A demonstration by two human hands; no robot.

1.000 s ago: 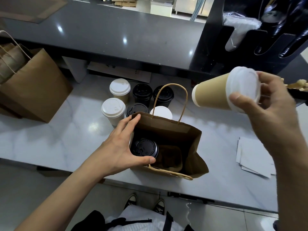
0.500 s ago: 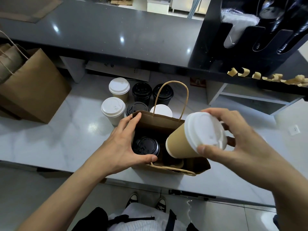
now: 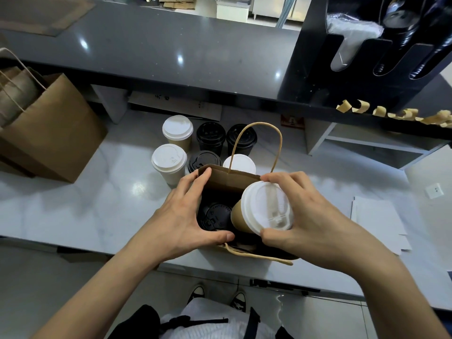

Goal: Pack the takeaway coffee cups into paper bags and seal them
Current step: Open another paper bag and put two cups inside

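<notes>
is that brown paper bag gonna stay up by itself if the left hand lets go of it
Probably, but it looks floppy: the left hand holds the paper bag open. The black-lidded cup inside likely steadies it. The tilted cup could nudge its thin wall.

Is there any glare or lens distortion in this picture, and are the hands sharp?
Head view: bright glare spots on the dark upper counter and the white marble counter; wide-angle bending toward the edges; left hand, right hand and white-lidded cup look sharp.

Cup [image 3: 247, 216] half in bag [image 3: 230, 179], R of cup already inside [image 3: 215, 216] (loose cups [image 3: 168, 162] behind, bigger bag [image 3: 53, 133] far L)
</notes>
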